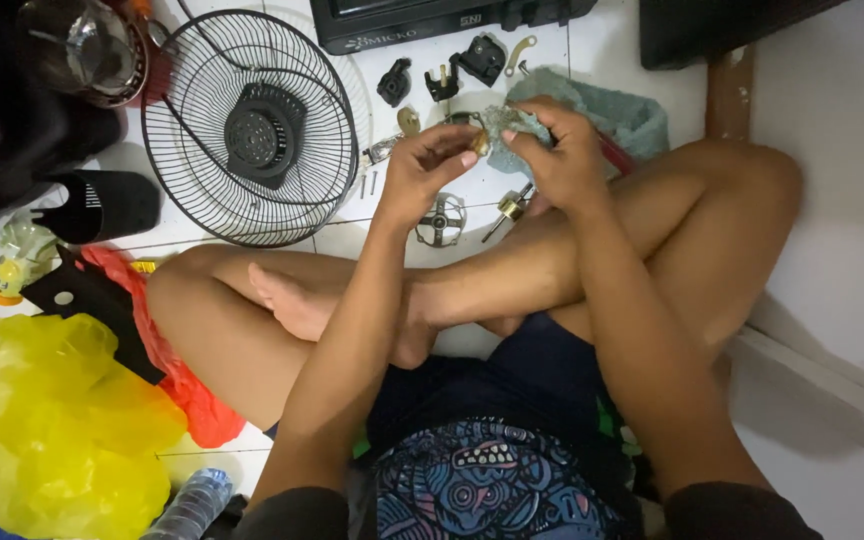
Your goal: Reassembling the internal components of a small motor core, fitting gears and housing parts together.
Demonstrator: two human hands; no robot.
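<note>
Brass-coloured small part [479,143] sits pinched in the left hand [430,168] above the crossed legs, while the right hand [558,150] grips a greenish rag [508,121] against it. Cleaning looks underway; other fan pieces [440,219] and the black fan grille [250,128] lie loose on the floor.

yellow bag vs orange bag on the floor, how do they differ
The yellow bag is puffed up and lies nearest the camera; the orange bag is flatter, stretched along the leg. The yellow bag shows whole, while a black flat piece covers part of the orange bag. Both are crinkled plastic on the white floor.
</note>
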